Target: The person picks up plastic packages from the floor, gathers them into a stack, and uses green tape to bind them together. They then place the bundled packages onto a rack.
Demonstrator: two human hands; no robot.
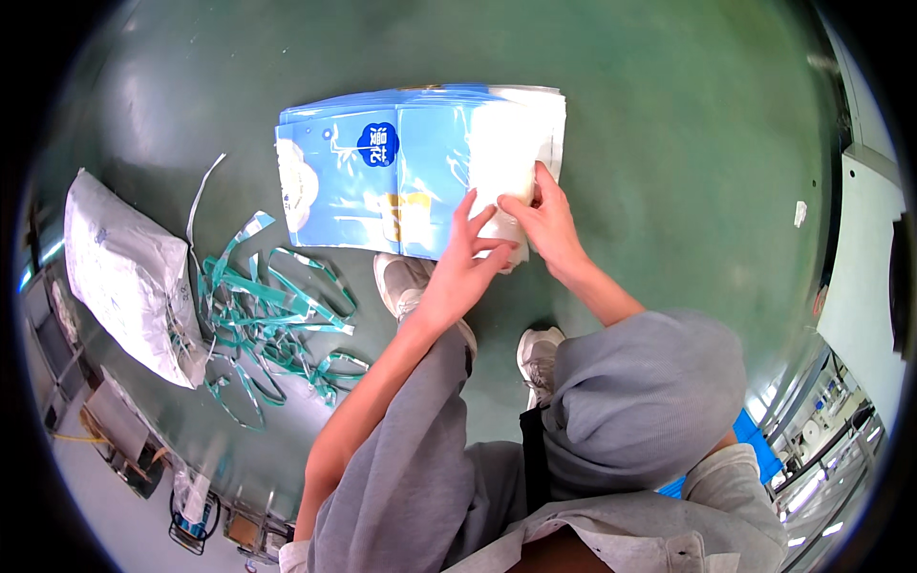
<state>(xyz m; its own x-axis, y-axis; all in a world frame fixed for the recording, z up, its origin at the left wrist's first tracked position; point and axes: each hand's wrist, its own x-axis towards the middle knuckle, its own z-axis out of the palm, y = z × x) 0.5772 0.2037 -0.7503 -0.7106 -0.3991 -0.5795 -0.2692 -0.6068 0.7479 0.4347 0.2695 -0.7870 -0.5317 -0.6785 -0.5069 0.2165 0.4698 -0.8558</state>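
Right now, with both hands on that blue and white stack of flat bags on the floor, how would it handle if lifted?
The stack of flat bags probably sags if lifted by one edge; the bags look thin. Their glossy film suggests layers may slide apart. The left hand and right hand touch only its near white corner.

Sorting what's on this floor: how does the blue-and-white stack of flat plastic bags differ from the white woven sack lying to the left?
The blue-and-white stack of flat plastic bags is glossy and colourfully printed; the white woven sack is dull and mostly plain. The stack lies neat and squared, while the sack is crumpled and slumped. Both hands, the left hand and the right hand, rest on the stack; the sack is untouched. Both lie on the green floor.
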